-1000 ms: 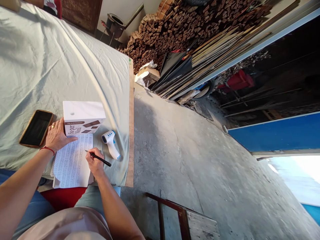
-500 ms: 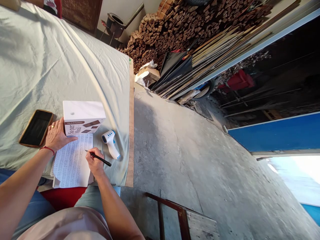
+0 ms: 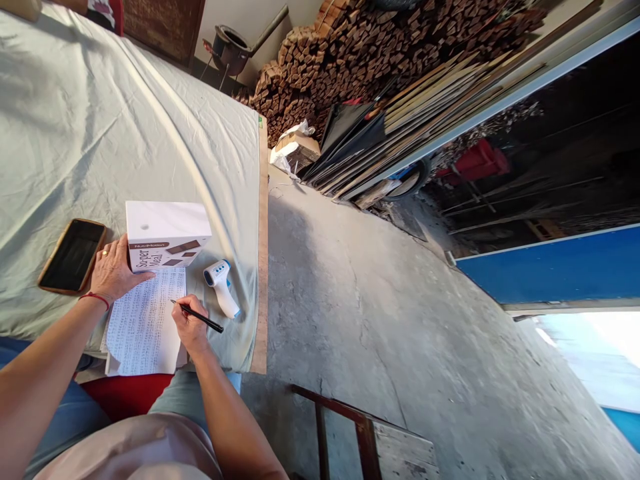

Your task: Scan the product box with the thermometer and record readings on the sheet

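My left hand (image 3: 113,270) lies at the lower left corner of a white box (image 3: 167,223) printed "NutriMotion" and "Super Meal". Its fingers stretch along the box's side, and the thumb is spread out along the bottom edge, over the paper. Handwritten lines fill the sheet of paper (image 3: 145,327), whose top edge is hidden by the box. My right hand (image 3: 190,327) pinches a black pen (image 3: 203,319), its tip at the sheet's right part. A white and blue infrared thermometer (image 3: 221,288) lies right of the box. Left of my left hand lies a phone (image 3: 73,256) with a dark screen.
A pale cloth covers the table (image 3: 150,140), with a wooden edge (image 3: 263,267) along its right side. Stacked firewood (image 3: 320,80) and long boards (image 3: 430,107) stand beyond. A wooden chair or stool (image 3: 360,427) is on the concrete floor (image 3: 340,287) at lower right.
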The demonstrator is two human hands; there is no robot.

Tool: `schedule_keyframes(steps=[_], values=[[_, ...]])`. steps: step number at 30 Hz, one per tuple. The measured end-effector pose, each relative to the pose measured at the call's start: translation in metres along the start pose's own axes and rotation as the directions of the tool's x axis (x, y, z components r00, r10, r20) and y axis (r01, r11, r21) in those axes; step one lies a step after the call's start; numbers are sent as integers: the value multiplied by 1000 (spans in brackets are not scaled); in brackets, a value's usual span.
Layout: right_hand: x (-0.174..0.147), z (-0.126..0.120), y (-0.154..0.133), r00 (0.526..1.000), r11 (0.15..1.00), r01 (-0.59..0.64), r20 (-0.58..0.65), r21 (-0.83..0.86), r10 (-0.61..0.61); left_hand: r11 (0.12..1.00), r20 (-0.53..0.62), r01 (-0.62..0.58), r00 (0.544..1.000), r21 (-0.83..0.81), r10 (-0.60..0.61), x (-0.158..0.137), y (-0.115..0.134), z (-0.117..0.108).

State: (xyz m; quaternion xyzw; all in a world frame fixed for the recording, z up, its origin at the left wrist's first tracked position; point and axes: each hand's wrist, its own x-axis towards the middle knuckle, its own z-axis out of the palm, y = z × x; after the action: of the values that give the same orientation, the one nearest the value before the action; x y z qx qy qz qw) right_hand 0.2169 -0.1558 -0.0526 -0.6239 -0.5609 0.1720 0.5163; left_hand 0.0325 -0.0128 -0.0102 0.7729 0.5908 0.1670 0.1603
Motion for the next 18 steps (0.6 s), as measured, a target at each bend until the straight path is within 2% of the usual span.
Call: schedule_keyframes(steps=[5,18], values=[[0,0,-1,999,1000,19,-27,8,-19,1000,9,15,1000,10,-15,0,2,-1],[-2,1,-1,999,999,-40,-15,-8,39,1000,12,19,1000,17,-20,0,2,-1]])
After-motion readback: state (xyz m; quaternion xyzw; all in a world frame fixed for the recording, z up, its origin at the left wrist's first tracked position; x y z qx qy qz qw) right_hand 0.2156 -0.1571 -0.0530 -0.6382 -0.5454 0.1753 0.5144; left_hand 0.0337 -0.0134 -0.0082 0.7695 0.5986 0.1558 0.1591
